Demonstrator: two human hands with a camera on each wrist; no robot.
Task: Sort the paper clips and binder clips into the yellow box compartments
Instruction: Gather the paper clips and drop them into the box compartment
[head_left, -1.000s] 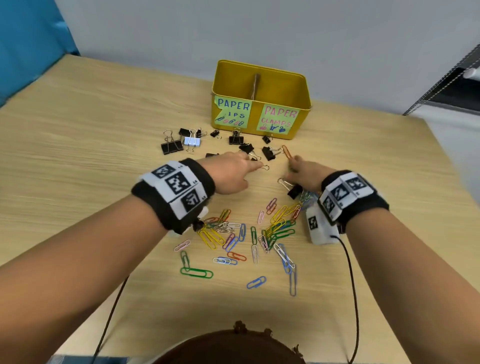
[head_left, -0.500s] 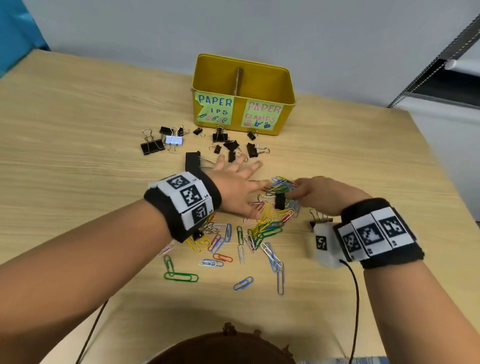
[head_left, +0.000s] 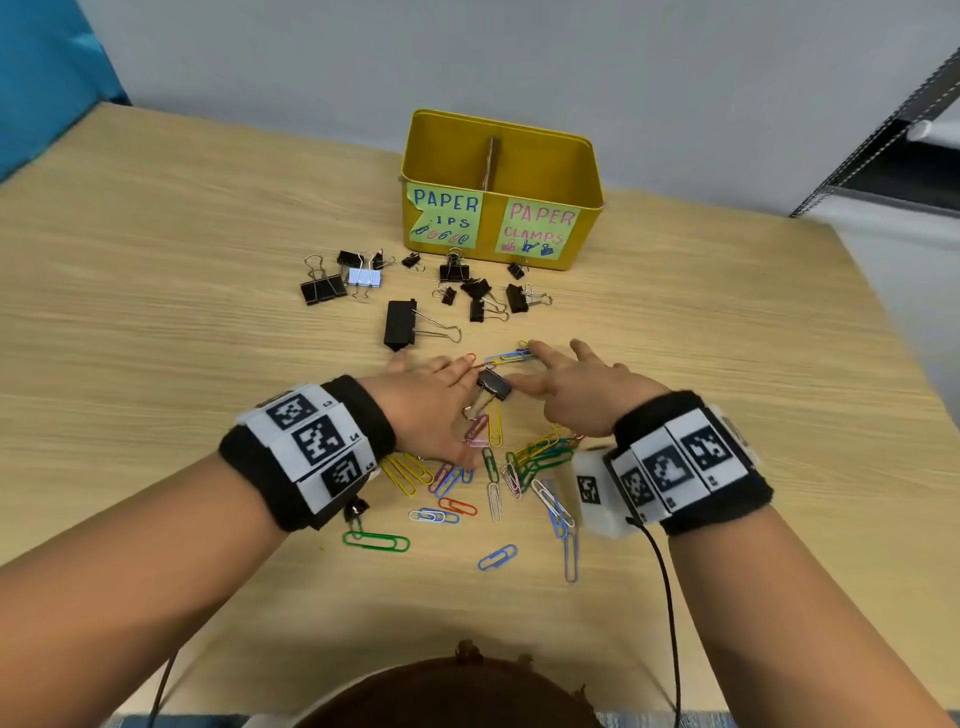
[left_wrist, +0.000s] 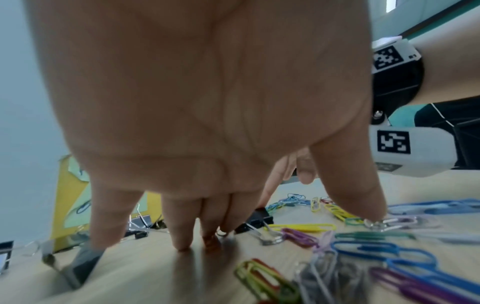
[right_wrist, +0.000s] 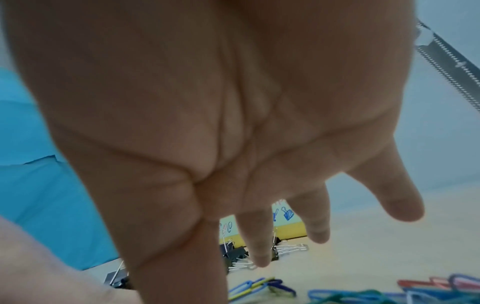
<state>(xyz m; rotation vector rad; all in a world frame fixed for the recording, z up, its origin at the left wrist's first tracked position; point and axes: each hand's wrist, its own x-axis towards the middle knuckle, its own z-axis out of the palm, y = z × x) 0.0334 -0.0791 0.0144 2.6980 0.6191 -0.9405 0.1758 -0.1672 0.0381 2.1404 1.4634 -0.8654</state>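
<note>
The yellow box (head_left: 582, 171) stands at the table's far side, split by a divider, with labels for paper clips on the left and paper clamps on the right. Coloured paper clips (head_left: 540, 452) lie scattered under and between my hands. My left hand (head_left: 431, 400) lies flat with straight fingers on the table, fingertips (left_wrist: 182, 242) touching the wood. My right hand (head_left: 571, 384) is spread, its fingers straight above a bunch of clips (head_left: 511, 356). One small black binder clip (head_left: 493, 385) sits between both hands. Several black binder clips (head_left: 478, 291) lie in front of the box.
A large black binder clip (head_left: 401, 325) lies just beyond my left hand. A white-blue binder clip (head_left: 363, 276) sits among black ones at the left. A metal rack (head_left: 893, 130) stands at the far right. A cable (head_left: 667, 597) trails from my right wrist.
Both hands drew back from the binder clips near the box toward the paper clip pile. Some clips and a small binder clip were swept together between the hands.
</note>
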